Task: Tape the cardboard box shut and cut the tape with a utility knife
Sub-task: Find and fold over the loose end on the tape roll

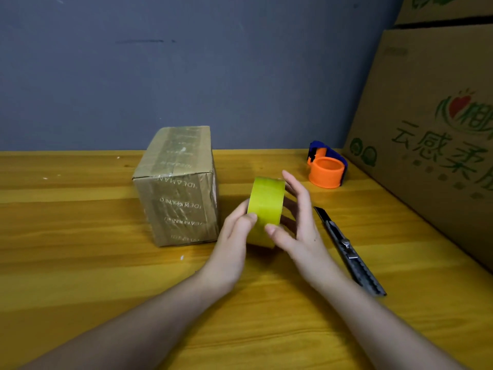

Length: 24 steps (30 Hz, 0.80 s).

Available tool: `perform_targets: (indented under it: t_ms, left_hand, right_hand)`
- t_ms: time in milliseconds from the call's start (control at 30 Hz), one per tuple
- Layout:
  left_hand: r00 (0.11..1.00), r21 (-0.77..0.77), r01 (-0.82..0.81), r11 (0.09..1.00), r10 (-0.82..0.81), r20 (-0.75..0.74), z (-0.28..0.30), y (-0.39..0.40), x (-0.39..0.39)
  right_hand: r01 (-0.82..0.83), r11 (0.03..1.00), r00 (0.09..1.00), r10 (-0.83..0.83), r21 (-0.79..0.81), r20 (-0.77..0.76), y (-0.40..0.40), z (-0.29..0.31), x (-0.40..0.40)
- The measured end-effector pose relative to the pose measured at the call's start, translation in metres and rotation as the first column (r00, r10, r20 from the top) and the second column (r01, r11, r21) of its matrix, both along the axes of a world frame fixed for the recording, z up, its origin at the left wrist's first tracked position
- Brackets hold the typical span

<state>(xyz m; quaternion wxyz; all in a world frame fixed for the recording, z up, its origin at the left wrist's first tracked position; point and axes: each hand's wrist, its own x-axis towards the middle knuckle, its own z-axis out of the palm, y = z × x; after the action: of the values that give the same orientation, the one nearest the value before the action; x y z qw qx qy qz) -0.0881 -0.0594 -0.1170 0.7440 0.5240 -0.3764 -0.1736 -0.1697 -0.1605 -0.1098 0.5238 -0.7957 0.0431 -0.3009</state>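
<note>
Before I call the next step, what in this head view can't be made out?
- Free end of the tape roll: not visible; the left hand and right hand cover part of the roll.
- Utility knife blade: too small to tell whether it is extended.
- Cardboard box far and left faces: turned away from the head view.
- Orange dispenser: blade side hidden behind its body.

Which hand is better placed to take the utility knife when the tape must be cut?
Probably the right hand. The utility knife lies on the table just beside it, on its outer side. The left hand holds the yellow tape roll on the side nearer the cardboard box.
</note>
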Motion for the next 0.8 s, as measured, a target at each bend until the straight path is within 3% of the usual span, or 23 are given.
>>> perform_targets:
  t_ms: [233,367,600,800]
  left_hand:
    - [0.986,-0.024,0.031,0.999,-0.035,-0.164,0.001,0.000,0.004]
    - [0.985,-0.042,0.006,0.999,-0.013,-0.171,0.000,-0.001,0.002]
    - [0.998,-0.029,0.064,0.997,-0.064,0.028,0.000,0.001,-0.004]
    - [0.994,-0.010,0.066,0.998,-0.066,-0.092,0.003,-0.001,-0.005]
  right_hand:
    - [0.048,0.957,0.999,-0.045,-0.287,0.017,0.003,-0.002,0.005]
    - [-0.002,0.994,1.000,0.000,-0.112,-0.017,0.006,-0.004,0.006]
    - [0.007,0.995,1.000,-0.004,0.102,-0.030,0.010,-0.002,0.005]
    - [0.040,0.999,0.999,-0.040,0.019,-0.007,0.010,0.000,0.001]
